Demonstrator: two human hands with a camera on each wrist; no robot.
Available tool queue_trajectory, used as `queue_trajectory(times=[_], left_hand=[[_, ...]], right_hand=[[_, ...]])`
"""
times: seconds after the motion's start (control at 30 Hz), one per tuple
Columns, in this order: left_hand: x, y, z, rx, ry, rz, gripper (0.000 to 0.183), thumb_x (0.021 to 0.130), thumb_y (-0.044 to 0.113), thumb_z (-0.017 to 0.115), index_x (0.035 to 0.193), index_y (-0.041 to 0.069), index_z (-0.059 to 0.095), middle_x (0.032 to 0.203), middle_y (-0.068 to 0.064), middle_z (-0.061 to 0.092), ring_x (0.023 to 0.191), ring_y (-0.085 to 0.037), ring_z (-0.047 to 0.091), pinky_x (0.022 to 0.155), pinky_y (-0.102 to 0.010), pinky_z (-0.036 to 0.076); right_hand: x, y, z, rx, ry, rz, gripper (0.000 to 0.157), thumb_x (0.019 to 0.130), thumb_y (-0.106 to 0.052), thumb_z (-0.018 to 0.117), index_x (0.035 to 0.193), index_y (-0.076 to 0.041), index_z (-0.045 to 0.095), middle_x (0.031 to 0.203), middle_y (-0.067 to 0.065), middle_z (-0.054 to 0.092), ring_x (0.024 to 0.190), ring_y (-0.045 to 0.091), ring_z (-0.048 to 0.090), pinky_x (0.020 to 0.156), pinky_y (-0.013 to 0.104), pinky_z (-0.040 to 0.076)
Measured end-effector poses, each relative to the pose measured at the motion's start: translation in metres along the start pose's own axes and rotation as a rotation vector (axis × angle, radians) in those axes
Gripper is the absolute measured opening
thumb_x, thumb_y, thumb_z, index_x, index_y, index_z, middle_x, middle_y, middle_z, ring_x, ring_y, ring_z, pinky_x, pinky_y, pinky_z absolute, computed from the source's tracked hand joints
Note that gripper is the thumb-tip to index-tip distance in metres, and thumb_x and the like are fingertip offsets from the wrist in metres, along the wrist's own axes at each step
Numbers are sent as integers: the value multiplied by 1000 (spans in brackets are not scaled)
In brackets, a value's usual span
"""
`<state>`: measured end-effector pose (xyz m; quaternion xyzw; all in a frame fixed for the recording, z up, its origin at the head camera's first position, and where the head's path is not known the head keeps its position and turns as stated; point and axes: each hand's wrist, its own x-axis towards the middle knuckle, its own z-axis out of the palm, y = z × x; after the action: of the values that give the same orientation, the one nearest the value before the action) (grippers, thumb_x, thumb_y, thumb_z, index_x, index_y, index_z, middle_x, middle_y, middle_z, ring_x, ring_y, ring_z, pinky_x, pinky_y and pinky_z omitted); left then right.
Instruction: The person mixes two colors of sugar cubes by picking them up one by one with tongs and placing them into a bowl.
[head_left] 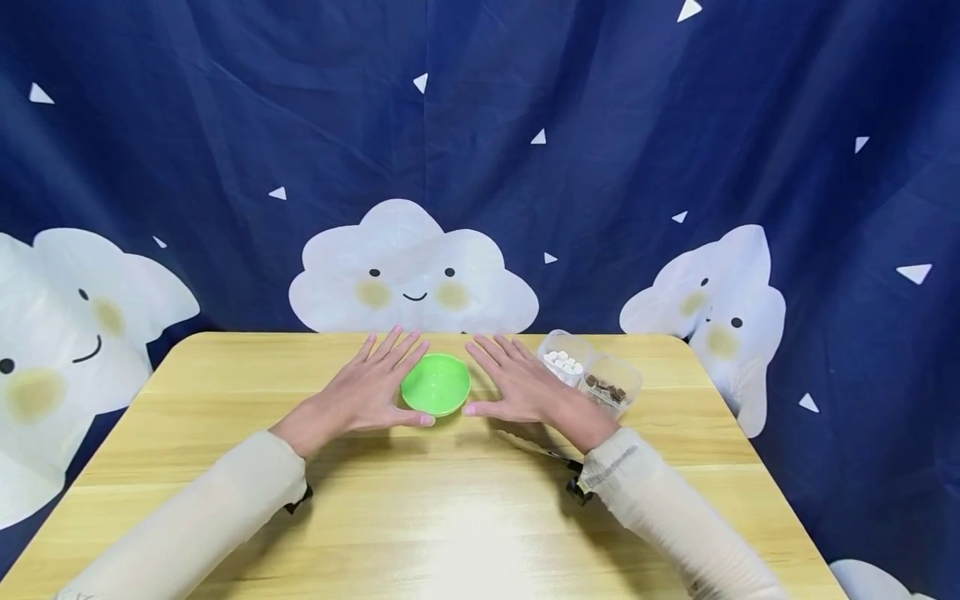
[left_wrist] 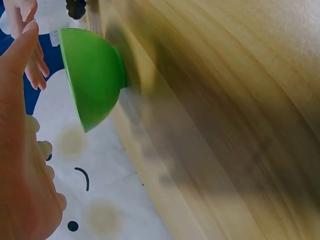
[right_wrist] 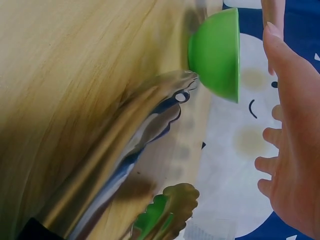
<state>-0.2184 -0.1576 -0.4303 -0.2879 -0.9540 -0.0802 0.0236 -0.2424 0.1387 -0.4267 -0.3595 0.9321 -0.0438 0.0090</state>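
Note:
A green bowl stands upright on the wooden table, and its inside holds nothing. Beside it on the left, my left hand is spread with straight fingers, palm down above the tabletop. My right hand mirrors it on the bowl's other side, fingers extended and thumb toward the bowl. Neither hand holds anything. Both wrist views show the bowl's outer wall with a hand higher than its rim. Metal tongs with scalloped tips lie below my right hand, their arms spread; the right forearm partly hides them in the head view.
Behind my right wrist sit two clear plastic containers, one with small white pieces, the other with brown chunks. The table's far edge meets a dark blue curtain printed with clouds.

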Motion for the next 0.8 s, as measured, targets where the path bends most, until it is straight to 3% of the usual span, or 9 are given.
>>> queue_trajectory(times=[0.2, 0.8], left_hand=[[0, 0, 1, -19, -13, 2, 122, 78, 92, 53, 167, 16, 18, 175, -8, 15, 163, -36, 7, 128, -63, 12], [3, -1, 10, -44, -32, -3, 121, 79, 90, 54, 167, 14, 20, 175, -9, 17, 163, -36, 7, 128, -62, 12]], right_hand=[[2, 0, 3, 18, 11, 9, 104, 92, -75, 53, 168, -15, 16, 174, 13, 21, 160, 41, 18, 129, 60, 16], [12, -5, 9, -5, -21, 3, 106, 91, -79, 49, 168, -15, 12, 175, 10, 15, 162, 37, 14, 130, 57, 14]])
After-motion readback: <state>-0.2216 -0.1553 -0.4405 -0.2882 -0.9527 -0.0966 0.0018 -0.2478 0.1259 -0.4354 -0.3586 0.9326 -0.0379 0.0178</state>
